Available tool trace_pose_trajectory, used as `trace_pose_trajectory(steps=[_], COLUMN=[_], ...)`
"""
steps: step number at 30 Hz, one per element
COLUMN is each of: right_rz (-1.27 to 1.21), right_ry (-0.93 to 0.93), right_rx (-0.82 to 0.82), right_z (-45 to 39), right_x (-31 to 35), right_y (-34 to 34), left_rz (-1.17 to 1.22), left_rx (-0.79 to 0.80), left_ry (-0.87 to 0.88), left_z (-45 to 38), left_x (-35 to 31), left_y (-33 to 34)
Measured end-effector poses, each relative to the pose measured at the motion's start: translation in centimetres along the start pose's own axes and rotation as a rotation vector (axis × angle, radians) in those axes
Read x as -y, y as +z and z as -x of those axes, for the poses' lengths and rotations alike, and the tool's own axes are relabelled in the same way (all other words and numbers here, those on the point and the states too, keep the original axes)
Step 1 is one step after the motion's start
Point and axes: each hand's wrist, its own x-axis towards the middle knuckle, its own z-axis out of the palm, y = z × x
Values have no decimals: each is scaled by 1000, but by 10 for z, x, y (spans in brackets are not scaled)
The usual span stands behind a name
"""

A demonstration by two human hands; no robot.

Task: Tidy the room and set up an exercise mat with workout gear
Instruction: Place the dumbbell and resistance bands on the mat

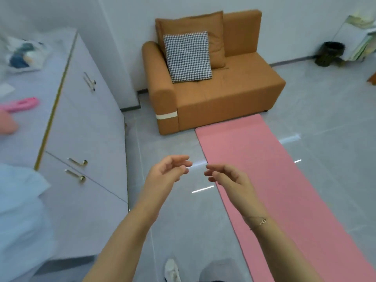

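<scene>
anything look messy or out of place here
The pink mat lies flat and bare, with no gear on it. Loose clutter sits on the white cabinet: a pink object and a blurred plastic bag. The sofa cushions look tidy.

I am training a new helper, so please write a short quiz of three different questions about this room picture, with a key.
1. True or false: the pink mat lies unrolled on the floor.
2. Which cushion stands in front on the sofa? A) the plain orange cushion B) the checked cushion
3. Fill in: the left hand and the right hand hold ____.

Key
1. True; its far end reaches the sofa.
2. B
3. Nothing; both hover with loosely curled fingers.
</scene>
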Motion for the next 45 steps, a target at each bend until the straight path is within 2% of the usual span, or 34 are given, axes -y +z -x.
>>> trace_pose_trajectory(steps=[6, 10, 18, 21, 24, 26, 30, 32, 34, 37, 42, 45], right_rz=[58, 100, 206, 267, 323, 377, 472, 530, 577, 721, 1093, 1252], right_ry=[-88, -81, -85, -111, -146, -156, -213, -283, -379, -515, -651, -580], right_rx=[248, 383, 666, 799, 871, 918, 960, 975, 957, 956, 1037, 1044], right_z=[-51, -85, -211, -272, -310, -333, -358, -368, -376, -385, -394, -401], right_x=[41, 57, 86, 110, 136, 150, 162, 163, 166, 177, 181, 166], right_y=[116, 170, 270, 310, 344, 372, 430, 458, 485, 535, 622, 654], left_rz=[57, 108, 228, 351, 542, 579, 766, 795, 948, 1072, 1256, 1323], left_rx=[-269, -375, -705, -914, -1248, -1381, -1411, -1463, -1502, -1445, -1347, -1322], left_ry=[74, 65, 42, 35, 42, 33, 2, 34, 32, -57, -20, 27], left_z=[-18, -34, -121, -163, -185, -192, -193, -199, -209, -219, -231, -242], left_x=[-9, -15, -11, -11, -6, -1, 8, 9, 11, 14, 17, 21], left_y=[-131, -188, -285, -315, -345, -366, -408, -438, -468, -503, -530, -538])
